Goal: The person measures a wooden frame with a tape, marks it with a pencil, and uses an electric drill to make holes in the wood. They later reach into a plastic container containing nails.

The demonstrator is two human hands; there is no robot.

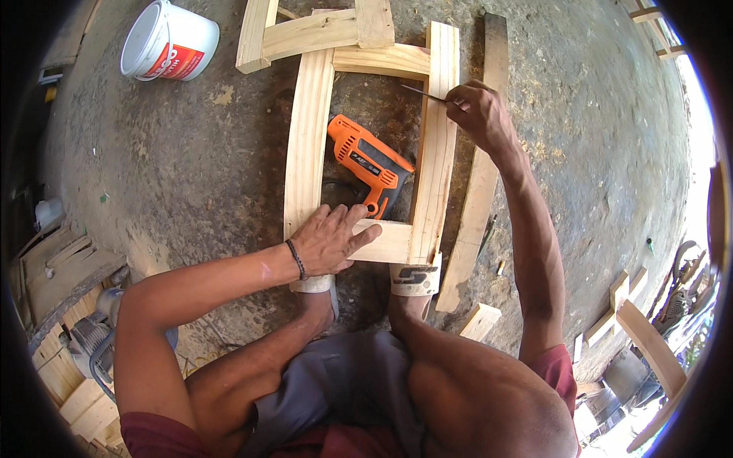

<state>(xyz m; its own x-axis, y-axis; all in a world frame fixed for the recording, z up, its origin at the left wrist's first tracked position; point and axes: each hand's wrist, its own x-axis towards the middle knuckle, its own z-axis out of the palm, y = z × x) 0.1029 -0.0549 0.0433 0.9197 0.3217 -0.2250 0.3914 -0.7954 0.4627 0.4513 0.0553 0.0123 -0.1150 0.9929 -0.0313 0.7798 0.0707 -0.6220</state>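
Observation:
A rectangular frame of pale wood [309, 145] lies on the floor before me, around an orange and black power drill [370, 164]. My left hand [327, 237] rests, fingers stretched out, over the frame's near left corner and near rail, its fingertips next to the drill's handle. Above the frame's right side, my right hand [477, 114] pinches a thin dark pointed rod [424, 93]. The rod's tip points left, over the frame's opening near the far rail. I cannot tell exactly what kind of tool it is.
Another wooden frame [313, 34] touches the far end. A white bucket with a red label [172, 42] lies tilted at the far left. Along the right runs a long plank [473, 198]; a short wood block [481, 322] is near my knee. Machinery [95, 343] stands at left.

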